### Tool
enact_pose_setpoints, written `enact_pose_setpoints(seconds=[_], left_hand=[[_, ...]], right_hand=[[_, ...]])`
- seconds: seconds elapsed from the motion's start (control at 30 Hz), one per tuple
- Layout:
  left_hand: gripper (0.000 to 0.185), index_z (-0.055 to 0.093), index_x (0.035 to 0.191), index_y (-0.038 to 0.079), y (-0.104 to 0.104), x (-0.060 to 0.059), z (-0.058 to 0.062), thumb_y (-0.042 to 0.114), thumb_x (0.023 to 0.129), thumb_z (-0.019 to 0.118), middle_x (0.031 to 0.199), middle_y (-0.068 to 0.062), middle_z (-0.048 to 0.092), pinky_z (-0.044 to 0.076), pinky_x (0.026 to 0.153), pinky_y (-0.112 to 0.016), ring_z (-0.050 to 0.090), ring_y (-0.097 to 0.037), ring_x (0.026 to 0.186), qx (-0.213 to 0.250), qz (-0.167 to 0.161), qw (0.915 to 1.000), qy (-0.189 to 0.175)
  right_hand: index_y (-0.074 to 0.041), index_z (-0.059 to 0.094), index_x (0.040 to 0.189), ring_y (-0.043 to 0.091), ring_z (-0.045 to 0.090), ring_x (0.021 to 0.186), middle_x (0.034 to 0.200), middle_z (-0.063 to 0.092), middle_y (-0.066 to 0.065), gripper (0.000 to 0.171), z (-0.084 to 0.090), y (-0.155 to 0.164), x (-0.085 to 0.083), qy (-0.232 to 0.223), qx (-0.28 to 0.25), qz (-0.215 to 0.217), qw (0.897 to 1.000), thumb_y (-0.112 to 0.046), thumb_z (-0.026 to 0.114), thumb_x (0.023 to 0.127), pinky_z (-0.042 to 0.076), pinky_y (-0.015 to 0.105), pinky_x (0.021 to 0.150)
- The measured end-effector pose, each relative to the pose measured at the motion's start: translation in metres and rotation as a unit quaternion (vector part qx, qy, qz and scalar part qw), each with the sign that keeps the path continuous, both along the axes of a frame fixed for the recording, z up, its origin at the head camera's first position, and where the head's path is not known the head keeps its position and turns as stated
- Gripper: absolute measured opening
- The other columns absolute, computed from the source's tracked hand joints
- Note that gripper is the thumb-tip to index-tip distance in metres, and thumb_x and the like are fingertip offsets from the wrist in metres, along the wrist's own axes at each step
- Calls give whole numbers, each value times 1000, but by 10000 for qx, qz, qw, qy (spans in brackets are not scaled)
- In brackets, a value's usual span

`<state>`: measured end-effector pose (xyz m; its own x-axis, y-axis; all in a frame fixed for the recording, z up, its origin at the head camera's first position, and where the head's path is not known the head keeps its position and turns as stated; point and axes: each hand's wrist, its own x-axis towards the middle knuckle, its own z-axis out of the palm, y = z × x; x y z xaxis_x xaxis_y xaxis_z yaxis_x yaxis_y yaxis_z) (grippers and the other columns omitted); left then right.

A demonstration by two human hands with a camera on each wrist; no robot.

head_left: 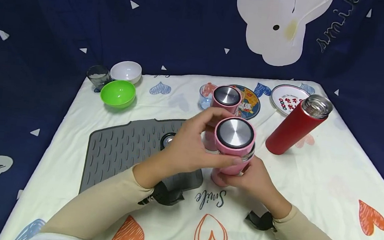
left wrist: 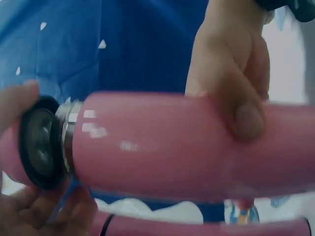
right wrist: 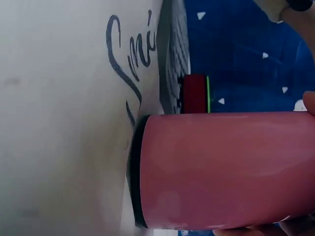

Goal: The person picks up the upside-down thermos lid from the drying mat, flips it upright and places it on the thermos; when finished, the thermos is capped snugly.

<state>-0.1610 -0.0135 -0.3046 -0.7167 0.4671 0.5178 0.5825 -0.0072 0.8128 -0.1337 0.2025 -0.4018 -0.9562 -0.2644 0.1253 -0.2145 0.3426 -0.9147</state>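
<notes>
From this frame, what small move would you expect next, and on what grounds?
Probably a further twist of the pink lid by the left hand while the right hand steadies the pink flask. The left wrist view shows bare metal thread between lid and body, so the lid is not seated; which way it turns cannot be told.

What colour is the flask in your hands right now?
Pink, with a steel-topped lid; the flask shows best in the left wrist view.
</notes>
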Motion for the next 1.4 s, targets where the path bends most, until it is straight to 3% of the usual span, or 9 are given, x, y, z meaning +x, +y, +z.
enact_pose_setpoints(seconds=[0.17, 0.27, 0.37, 0.63, 0.83, 0.9, 1.0, 1.27, 1.4], left_hand=[[76, 55, 129, 15, 13, 3, -4, 23, 64, 94, 113, 11, 63, 50, 85, -33, 62, -9, 94, -418, 205, 9985, -303], [75, 56, 128, 16, 18, 1, -6, 21, 64, 94, 115, 11, 62, 51, 85, -32, 61, -9, 96, -368, 220, 9981, -447], [72, 57, 129, 15, 23, -1, -5, 20, 66, 92, 118, 10, 62, 50, 86, -28, 62, -10, 98, -348, 150, 9976, -573], [78, 49, 140, 15, 20, -2, -7, 21, 73, 88, 124, 4, 60, 47, 91, -25, 58, -6, 103, -1110, -296, 9917, -580], [78, 48, 133, 16, 23, 2, -10, 37, 69, 88, 126, 9, 52, 47, 88, -24, 55, -3, 101, -1009, 381, 9940, -205], [69, 53, 132, 13, 21, 1, -10, 27, 73, 86, 124, 4, 55, 47, 89, -25, 56, -5, 102, -710, 239, 9971, -161], [76, 49, 134, 11, 21, -2, -12, 24, 71, 88, 129, 2, 50, 45, 92, -24, 53, -6, 105, -653, -43, 9978, -136], [78, 45, 132, 3, 28, -7, -12, 26, 69, 85, 129, -4, 46, 41, 97, -27, 44, -10, 117, -604, 9, 9972, 441], [81, 44, 130, 6, 30, -7, -10, 31, 65, 86, 126, -2, 47, 39, 96, -29, 38, -10, 118, -804, 334, 9939, 676]], right_hand=[[-16, 62, 119, 13, 59, 102, 112, 66, -5, 61, -3, 0, -1, 150, 326, 28, 9994, -23, 92, 66, 49, 29, 87], [-15, 61, 120, 13, 58, 101, 112, 65, -6, 62, -4, 3, -3, 285, 426, 106, 9986, -20, 91, 66, 47, 27, 88], [-13, 61, 118, 13, 59, 99, 109, 65, -7, 59, -4, 4, -4, 465, 397, 186, 9980, -14, 90, 67, 46, 24, 88], [-12, 62, 119, 14, 58, 100, 110, 65, -6, 56, -5, 5, 1, 455, 184, 213, 9986, -10, 87, 69, 46, 24, 88], [-12, 61, 121, 16, 57, 102, 113, 63, -5, 58, -3, 5, -3, 525, 85, 321, 9981, -7, 87, 68, 46, 24, 87], [-11, 61, 120, 17, 57, 102, 113, 63, -3, 57, -3, 4, -6, 543, 34, 449, 9975, -6, 87, 69, 45, 24, 88], [-10, 59, 123, 15, 57, 103, 115, 63, -3, 60, -4, 5, -5, 568, 114, 419, 9974, -7, 86, 69, 45, 23, 89], [-13, 60, 121, 17, 57, 103, 114, 62, -4, 59, -3, 6, -10, 481, 31, 575, 9972, -8, 87, 69, 46, 26, 89], [-12, 61, 120, 16, 57, 101, 113, 63, -5, 59, -2, 6, -11, 336, 71, 505, 9981, -8, 88, 68, 46, 25, 87]])
